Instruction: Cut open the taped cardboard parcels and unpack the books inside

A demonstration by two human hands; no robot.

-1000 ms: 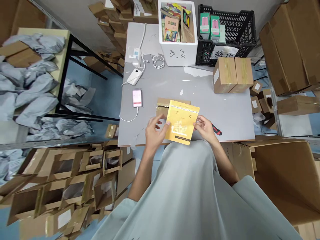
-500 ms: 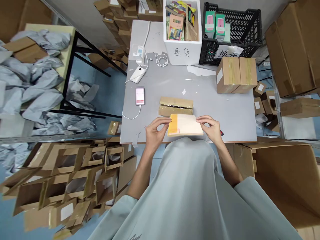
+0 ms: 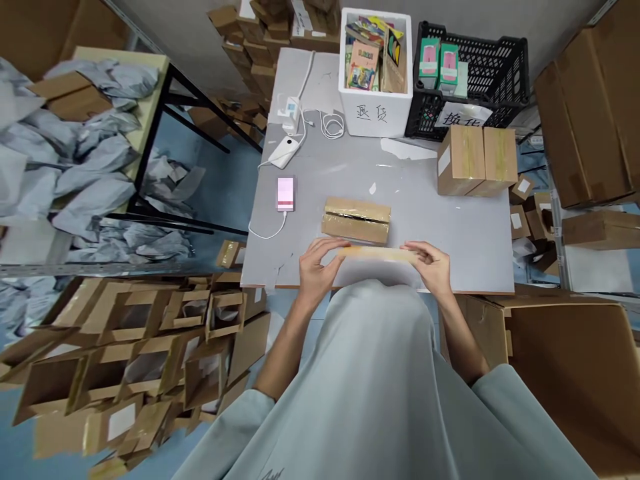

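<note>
Both of my hands grip a thin yellow book [image 3: 377,253] at the near edge of the grey table [image 3: 465,227]. It is turned so that I see only its edge and pale pages. My left hand [image 3: 315,267] pinches its left end and my right hand [image 3: 433,267] holds its right end. Just behind the book lies a small flat cardboard box [image 3: 356,221], slit open along its top.
A phone [image 3: 285,194] on a white cable lies left of the flat box. At the back stand a white foam box [image 3: 376,73] of booklets, a black crate [image 3: 470,73] and a taped carton [image 3: 476,161]. Empty cartons [image 3: 150,360] pile at left; a big open carton [image 3: 575,373] sits at right.
The yellow book faced me cover-up a second ago. My hands have tipped it over until only its edge shows. The camera has shifted slightly.
</note>
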